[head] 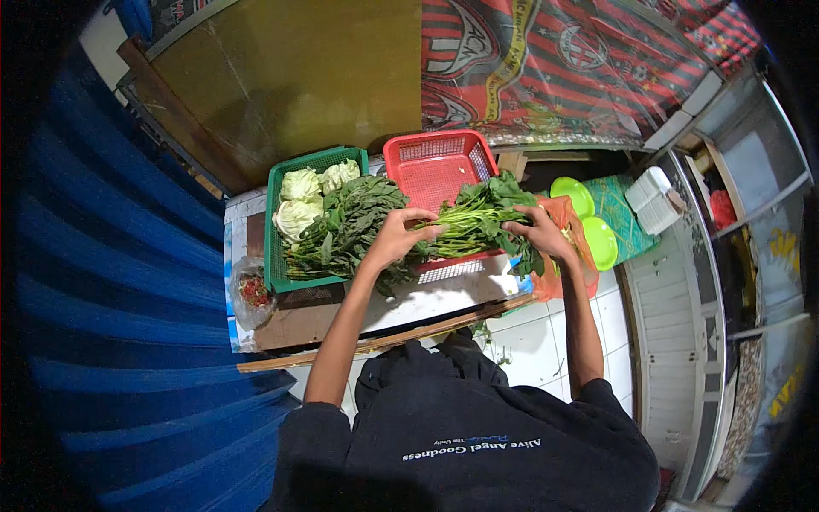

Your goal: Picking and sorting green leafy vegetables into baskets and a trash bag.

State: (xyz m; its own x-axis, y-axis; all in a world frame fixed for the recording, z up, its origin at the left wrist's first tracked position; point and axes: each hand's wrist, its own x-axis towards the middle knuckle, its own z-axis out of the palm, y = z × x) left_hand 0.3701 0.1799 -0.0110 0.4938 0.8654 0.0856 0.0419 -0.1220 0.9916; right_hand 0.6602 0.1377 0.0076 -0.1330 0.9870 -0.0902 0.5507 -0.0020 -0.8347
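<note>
A bunch of leafy greens lies across the red plastic basket, its pale green stems pointing left. My right hand grips the bunch at its leafy right side. My left hand is at the stem ends, thumb and forefinger apart around them; whether it pinches any stem is unclear. To the left, a green plastic basket holds darker, limp leafy greens and several pale cabbage heads. Some dark leaves hang over that basket's near edge, partly behind my left wrist.
A clear plastic bag of red chillies sits at the table's left end. An orange plastic bag and lime-green plates are on the right. A wooden strip edges the table. Blue corrugated sheeting stands left.
</note>
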